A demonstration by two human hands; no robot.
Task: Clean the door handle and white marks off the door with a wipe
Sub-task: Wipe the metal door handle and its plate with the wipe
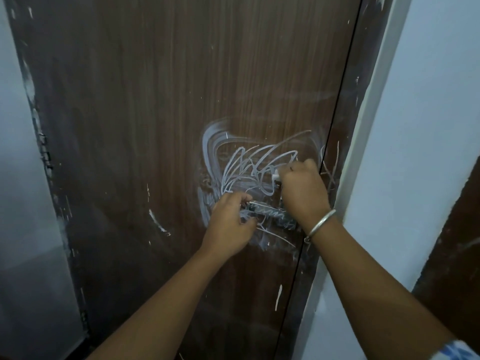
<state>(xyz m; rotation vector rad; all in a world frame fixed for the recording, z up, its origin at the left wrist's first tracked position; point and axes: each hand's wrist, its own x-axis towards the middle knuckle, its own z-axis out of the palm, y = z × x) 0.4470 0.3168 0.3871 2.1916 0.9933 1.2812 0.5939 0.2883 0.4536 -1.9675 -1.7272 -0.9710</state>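
A dark brown wooden door (155, 100) fills the view. White scribbles and smears (249, 165) cover the wood above and around the metal door handle (270, 210). My left hand (228, 227) grips the handle's left end. Just above the handle's right end, my right hand (304, 190) is closed on a small white piece (275, 176) pressed against the door at the edge of the scribbles. I cannot tell whether that piece is a wipe. The handle's right end is hidden behind my right wrist, which wears a metal bangle (320, 222).
The door's closing edge runs down along a pale door frame (363, 152) at the right, with a light wall (428, 126) beyond. Another pale wall (15, 178) borders the door's left side. Small white flecks and streaks (158, 222) dot the lower door.
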